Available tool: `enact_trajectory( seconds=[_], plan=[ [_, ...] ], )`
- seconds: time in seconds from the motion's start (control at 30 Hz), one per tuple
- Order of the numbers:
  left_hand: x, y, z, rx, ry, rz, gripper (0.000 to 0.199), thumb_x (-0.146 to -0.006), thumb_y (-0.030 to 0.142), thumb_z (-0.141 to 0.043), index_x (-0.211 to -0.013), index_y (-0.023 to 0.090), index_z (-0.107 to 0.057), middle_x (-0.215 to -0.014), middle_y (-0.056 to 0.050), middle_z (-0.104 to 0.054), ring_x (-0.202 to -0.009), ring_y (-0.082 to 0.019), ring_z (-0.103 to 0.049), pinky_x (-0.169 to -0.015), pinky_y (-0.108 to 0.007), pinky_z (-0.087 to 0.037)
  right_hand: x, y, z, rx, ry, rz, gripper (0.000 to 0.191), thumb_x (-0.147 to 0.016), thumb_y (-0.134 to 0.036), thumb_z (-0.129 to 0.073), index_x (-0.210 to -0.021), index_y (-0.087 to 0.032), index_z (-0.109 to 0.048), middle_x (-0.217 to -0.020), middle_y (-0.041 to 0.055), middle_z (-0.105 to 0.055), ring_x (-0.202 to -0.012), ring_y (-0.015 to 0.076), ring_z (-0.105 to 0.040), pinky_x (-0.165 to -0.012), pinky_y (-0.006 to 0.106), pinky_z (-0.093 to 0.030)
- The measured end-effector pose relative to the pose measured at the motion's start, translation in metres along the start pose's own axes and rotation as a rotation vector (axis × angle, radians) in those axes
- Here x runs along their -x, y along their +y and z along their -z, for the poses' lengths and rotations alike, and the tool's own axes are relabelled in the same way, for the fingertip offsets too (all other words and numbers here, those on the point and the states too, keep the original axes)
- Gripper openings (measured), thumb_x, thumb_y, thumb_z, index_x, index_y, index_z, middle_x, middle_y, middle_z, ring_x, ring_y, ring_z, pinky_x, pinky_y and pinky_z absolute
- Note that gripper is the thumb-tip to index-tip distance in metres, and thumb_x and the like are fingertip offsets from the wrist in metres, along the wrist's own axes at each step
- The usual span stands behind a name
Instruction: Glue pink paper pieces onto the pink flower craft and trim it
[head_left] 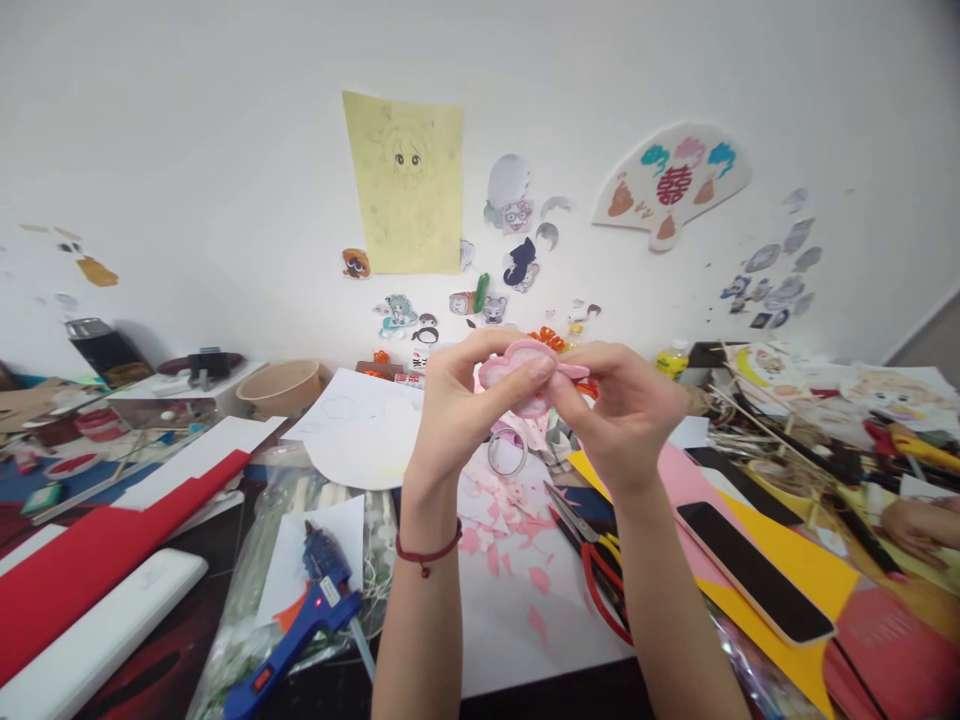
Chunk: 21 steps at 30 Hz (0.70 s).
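Above the white paper (540,645), the pink flower (495,370) is between the hands, its face towards the person. The left hand (459,405) pinches it, thumb across the face; the right hand (626,415) grasps its right edge, where a narrow pink tip points right. Neither hand is nearer.

Table (330,695), one, dark-topped, extended below the left hand (461,405) and right hand (626,410). Directly on it: white sheet (517,640), one, lay beneath both hands; clear plastic bag (232,610), one, left of the left hand; white oblong object (112,630), one, farther left; yellow sheet (814,565), right of the right hand, partly covered.
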<state>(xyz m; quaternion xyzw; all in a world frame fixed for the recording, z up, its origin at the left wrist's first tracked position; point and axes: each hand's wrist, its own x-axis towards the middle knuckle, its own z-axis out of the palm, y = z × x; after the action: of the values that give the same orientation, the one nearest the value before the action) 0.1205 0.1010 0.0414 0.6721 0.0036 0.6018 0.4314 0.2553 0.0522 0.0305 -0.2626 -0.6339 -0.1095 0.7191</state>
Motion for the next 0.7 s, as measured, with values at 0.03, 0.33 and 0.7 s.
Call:
enact_trajectory(
  seconds=[0.03,0.33,0.7],
  plan=[
    [0.0004,0.0008,-0.0005,-0.01,0.009,-0.005,0.003,-0.085,0.024,-0.079,-0.084,0.022,-0.078,-0.088,-0.002,-0.071,-0.085,-0.015,-0.066,-0.079,-0.028,-0.055,0.0,-0.0004,0.0005,0.005,-0.002,-0.001,0.014,-0.08,-0.009,-0.073,-0.079,-0.023,-0.07,-0.068,-0.0038,-0.069,-0.061,0.0121,-0.062,-0.056,0.028,-0.051],
    [0.0021,0.0047,-0.0014,-0.103,0.042,-0.014,0.01,-0.084,0.032,-0.08,-0.081,0.023,-0.077,-0.088,-0.003,-0.072,-0.089,-0.018,-0.067,-0.079,-0.032,-0.057,0.0002,-0.0038,0.0026,0.07,-0.031,0.002,0.011,-0.083,-0.015,-0.071,-0.078,-0.025,-0.069,-0.069,-0.0025,-0.07,-0.064,0.0145,-0.064,-0.057,0.031,-0.051],
    [0.0027,0.0046,-0.0026,-0.088,0.04,-0.021,0.008,-0.085,0.03,-0.079,-0.082,0.024,-0.077,-0.087,-0.003,-0.07,-0.092,-0.019,-0.066,-0.082,-0.034,-0.056,-0.0008,-0.0061,0.0024,0.043,-0.03,0.03,0.014,-0.083,-0.011,-0.071,-0.079,-0.025,-0.069,-0.068,-0.0034,-0.069,-0.064,0.0142,-0.064,-0.057,0.031,-0.05]
  ],
)
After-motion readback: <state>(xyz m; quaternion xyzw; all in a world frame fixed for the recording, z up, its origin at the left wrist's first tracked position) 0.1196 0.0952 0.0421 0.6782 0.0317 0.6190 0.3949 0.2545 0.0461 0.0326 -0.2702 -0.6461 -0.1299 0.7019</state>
